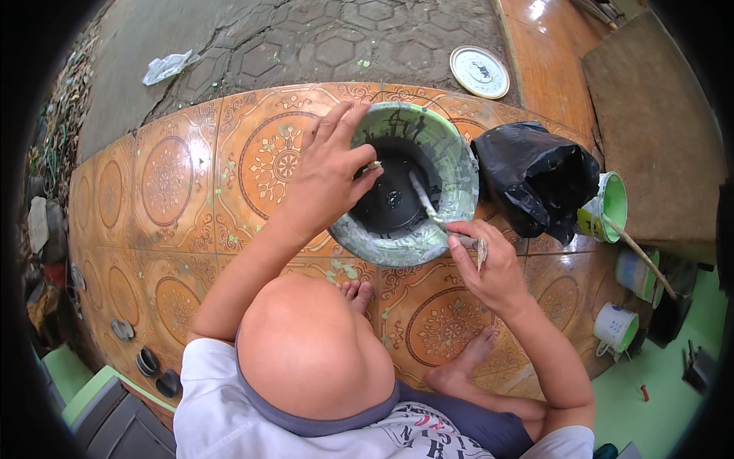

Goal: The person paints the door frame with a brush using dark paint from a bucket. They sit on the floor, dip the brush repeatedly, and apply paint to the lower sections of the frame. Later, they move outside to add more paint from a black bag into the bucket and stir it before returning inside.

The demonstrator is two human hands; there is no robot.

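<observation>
The head view shows the right hand's grip (495, 269) wrapped around a thin, paint-smeared stick (423, 196), its tip at or over dark liquid (380, 205) in a round green-stained bucket (417, 251) on orange patterned tiles (447, 325). Slow, low strokes should limit splashing. The left hand (330, 163) bends over the left rim; whether it holds anything, I cannot tell. A crumpled black plastic bag (508, 172) crowds the right side; beyond lies a round white lid (479, 72).
</observation>
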